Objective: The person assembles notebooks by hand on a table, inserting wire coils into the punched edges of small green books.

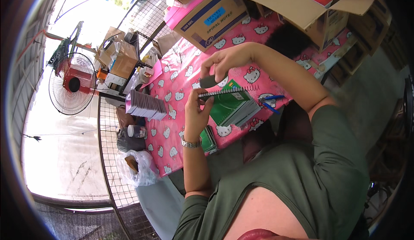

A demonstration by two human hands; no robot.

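The left hand [196,112] pinches the near end of a spiral-bound notebook [227,98], thumb and fingers pressed together on the edge where the wire coil runs; a metal watch sits on that wrist. The right hand [224,62] hangs just above the notebook, fingers curled shut around a dark, stubby handle [210,81] whose lower end meets the coil; what sort of tool it is cannot be told.

The notebook is held up off the table, spine uppermost; its cover is glossy green with a small pale patch, its page block is thick and pale, and the coil is a fine row of silvery wire loops. Just below the notebook lies a stack of green notebooks [235,110] of the same kind, fanned a little; another green one [208,140] lies near the table edge below that.

To the right of the notebook, near it, lie blue-handled pliers [269,101]. All rest on a table [172,110] under a shiny pink plastic cloth printed with white cartoon cats. Left of the notebook, well apart, a row of thin booklets [145,104] leans like tiles. Beyond the notebook stand brown corrugated cardboard boxes [211,13], one with flaps open. Far left of the notebook stands a round wire-caged fan [71,84].
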